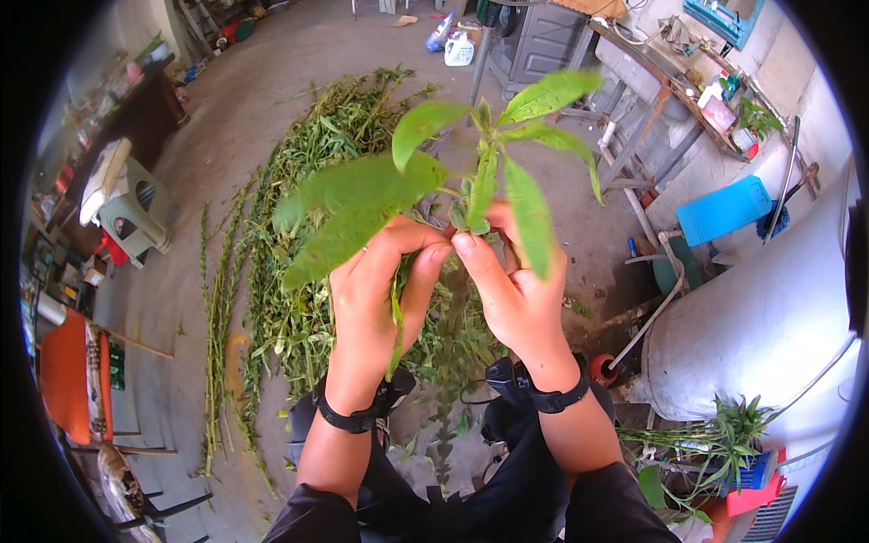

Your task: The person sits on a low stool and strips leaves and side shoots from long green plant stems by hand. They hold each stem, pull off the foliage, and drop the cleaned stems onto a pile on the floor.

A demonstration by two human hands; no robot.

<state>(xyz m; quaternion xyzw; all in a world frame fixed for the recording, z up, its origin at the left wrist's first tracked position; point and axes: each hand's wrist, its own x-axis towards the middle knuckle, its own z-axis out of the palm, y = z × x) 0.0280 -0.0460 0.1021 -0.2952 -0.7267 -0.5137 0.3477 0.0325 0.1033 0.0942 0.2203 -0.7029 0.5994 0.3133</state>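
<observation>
My left hand [380,292] and my right hand [516,285] meet at the upper part of a leafy green stalk [483,146], thumbs and forefingers pinched close together. The right fingers grip the stalk just under its top leaves. Between the left thumb and fingers are long green leaves [396,319], some hanging down inside the palm. A large blurred leaf [360,203] spreads above the left hand. Below the hands the stalk runs down between the knees. Behind them, a big heap of cut leafy stalks [299,203] lies on the concrete floor.
Several thin stripped-looking stalks [216,339] lie left of the heap. At far left stand a plastic stool [136,197] and an orange chair [64,380]. To the right are a big metal tank [753,326], a blue plastic piece [723,210] and a sink stand [638,68]. A white jug [459,51] stands beyond.
</observation>
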